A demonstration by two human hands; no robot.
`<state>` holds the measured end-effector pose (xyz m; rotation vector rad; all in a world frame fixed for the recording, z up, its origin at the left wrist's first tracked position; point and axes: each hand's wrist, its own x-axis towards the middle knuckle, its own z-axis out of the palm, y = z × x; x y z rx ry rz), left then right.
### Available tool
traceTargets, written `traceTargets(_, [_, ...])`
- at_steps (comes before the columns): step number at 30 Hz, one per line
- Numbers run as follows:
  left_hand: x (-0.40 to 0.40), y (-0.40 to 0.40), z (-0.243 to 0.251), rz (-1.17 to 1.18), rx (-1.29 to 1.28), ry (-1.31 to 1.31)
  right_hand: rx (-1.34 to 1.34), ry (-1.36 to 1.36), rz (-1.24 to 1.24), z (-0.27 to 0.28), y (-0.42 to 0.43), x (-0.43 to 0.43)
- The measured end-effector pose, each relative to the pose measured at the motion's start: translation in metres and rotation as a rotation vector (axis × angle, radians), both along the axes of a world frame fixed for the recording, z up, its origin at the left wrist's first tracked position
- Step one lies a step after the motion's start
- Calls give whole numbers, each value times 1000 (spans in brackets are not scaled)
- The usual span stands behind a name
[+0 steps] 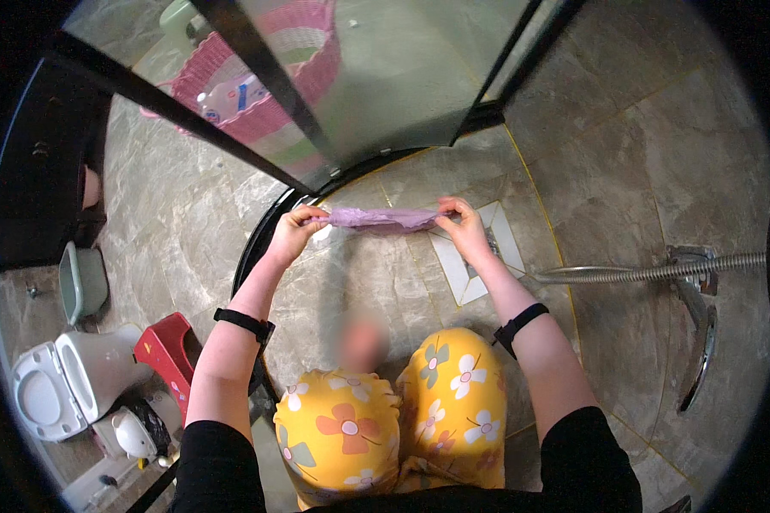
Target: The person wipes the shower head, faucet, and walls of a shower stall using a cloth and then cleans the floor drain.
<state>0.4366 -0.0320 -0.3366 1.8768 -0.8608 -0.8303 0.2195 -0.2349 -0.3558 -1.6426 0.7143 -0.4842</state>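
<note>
A piece of light purple cloth (385, 219) is stretched sideways in front of me, above the tiled floor. Its left end is pinched between the thumb and fingers of my left hand (295, 232). At the other end, my right hand (460, 226) grips the cloth the same way. The fabric looks thin and bunched, and I cannot tell what item it is. Below and beside my right hand lies a square floor drain (457, 282) with a white tile border, partly hidden by my wrist and forearm.
A curved black shower sill (247, 256) and framed glass panels (398, 96) stand ahead and left. Beyond the glass is a pink woven basket (199, 70) with a bottle. A shower hose (641, 274) hangs right. Left are a red stool (167, 346), a toilet (96, 365) and a basin (83, 282).
</note>
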Motion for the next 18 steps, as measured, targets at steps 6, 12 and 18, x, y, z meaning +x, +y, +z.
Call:
traceTargets(6, [-25,62,-19,-257,543,-852,-623,484,590,8,29,9])
traceTargets(12, [-93,29,-53,-529,379,-710,-586,486,882,-1,31,26])
traceTargets(18, [-87,12,-71,-423,612,-877,-549,595,990,27,13,21])
